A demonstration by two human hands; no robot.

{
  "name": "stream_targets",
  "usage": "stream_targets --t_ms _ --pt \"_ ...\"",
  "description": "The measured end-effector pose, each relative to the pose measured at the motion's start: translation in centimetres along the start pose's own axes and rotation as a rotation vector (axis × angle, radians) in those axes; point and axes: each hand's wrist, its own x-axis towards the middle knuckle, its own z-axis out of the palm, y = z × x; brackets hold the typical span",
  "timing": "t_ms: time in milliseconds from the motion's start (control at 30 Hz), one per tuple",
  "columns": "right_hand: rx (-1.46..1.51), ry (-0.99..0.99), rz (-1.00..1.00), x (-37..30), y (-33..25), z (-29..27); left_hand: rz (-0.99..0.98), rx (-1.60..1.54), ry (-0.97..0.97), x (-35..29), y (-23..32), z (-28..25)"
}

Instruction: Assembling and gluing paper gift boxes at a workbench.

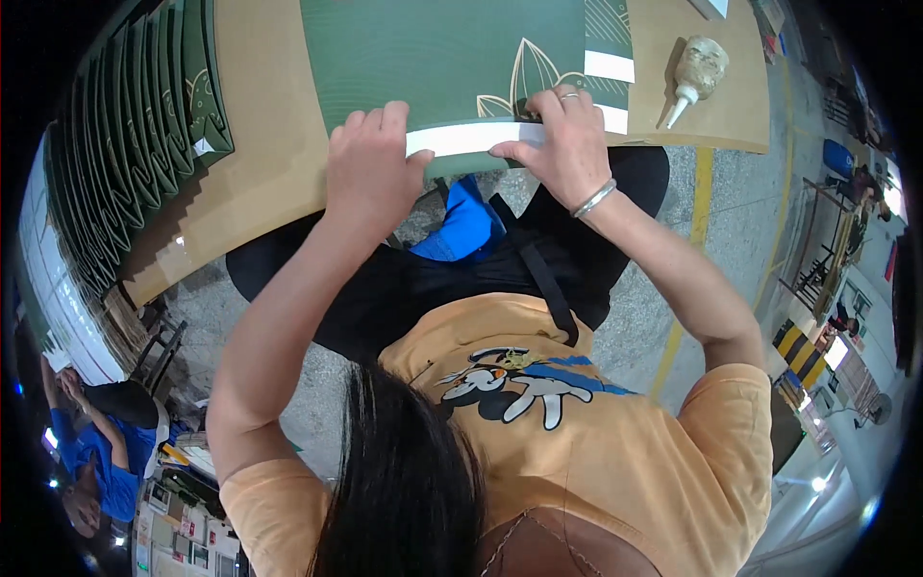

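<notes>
A dark green paper sheet (433, 67) with gold leaf line drawings lies on the tan table in front of me. Along its near edge runs a white strip (471, 139), where the paper curls up. My left hand (370, 163) grips the left end of this edge, fingers on top and thumb near the white strip. At the other end, my right hand (567, 139) pinches the edge between thumb and curled fingers; it wears a ring, and a bangle is on the wrist. More green sheets with white strips (611, 67) show beneath at the right.
A squeeze bottle (702, 69) with a white nozzle lies at the table's right. Many folded green paper pieces (144, 125) stand stacked at the left. The tan table's (260, 135) near edge is above my lap. A person in blue (101, 447) sits at the lower left.
</notes>
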Motion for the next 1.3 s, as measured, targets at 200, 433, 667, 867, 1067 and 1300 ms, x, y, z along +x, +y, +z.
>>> stream_targets --t_ms 200,433,667,867,1067,1300 --pt "0.044 0.21 0.212 -1.6 -0.9 0.8 0.209 -0.036 0.387 -1.9 -1.4 4.2" --pt "0.134 0.103 0.538 -0.7 -0.4 0.2 0.169 0.047 0.421 -1.2 -0.8 4.7" --pt "0.313 -0.132 0.585 1.4 2.5 -0.8 0.137 -0.107 0.435 -1.4 -0.8 4.3" --pt "0.302 -0.202 0.512 2.8 0.4 -4.8 0.141 -0.366 0.512 -1.5 -2.7 3.1" --pt "0.309 0.001 0.302 6.3 -3.2 -10.8 -0.225 0.519 0.419 2.9 -9.5 -5.0" --pt "0.284 0.033 0.227 9.8 -6.3 -13.4 -0.386 0.706 0.065 2.4 -14.4 -9.9"
